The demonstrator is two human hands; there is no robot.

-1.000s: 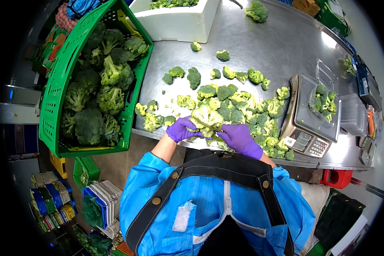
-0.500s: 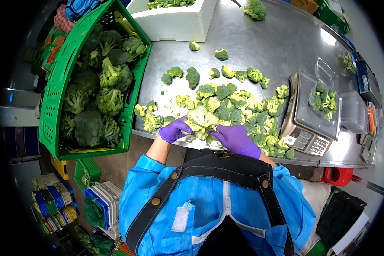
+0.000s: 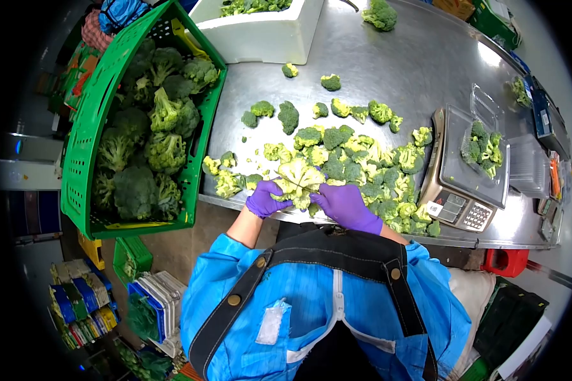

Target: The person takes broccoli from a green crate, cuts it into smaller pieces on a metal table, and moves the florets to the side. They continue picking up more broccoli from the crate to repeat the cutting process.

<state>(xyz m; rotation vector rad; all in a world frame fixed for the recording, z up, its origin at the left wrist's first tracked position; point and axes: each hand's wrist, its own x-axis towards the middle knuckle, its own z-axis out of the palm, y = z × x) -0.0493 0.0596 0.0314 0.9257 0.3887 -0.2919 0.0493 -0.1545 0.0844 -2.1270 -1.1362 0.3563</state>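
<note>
My left hand [image 3: 267,199], in a purple glove, is closed on the side of a broccoli head [image 3: 297,178], its pale cut stems facing up. My right hand [image 3: 348,207], also purple-gloved, is closed at the right side of the same head. From its fingers a thin dark knife blade [image 3: 304,188] reaches into the stems; the handle is hidden in the glove. Just beyond both hands, a pile of cut broccoli florets [image 3: 353,159] covers the near part of the steel table [image 3: 254,89].
A green crate [image 3: 76,171] of broccoli heads stands tilted at left. Behind are a white foam box [image 3: 260,38] and a whole broccoli head [image 3: 380,15]. At right, a scale [image 3: 454,203] bears a clear tub [image 3: 471,149] of florets, near stacked clear tubs [image 3: 527,165].
My left hand has shifted slightly right and down around the broccoli head. My right hand has moved slightly left and down, and less of the blade shows.
</note>
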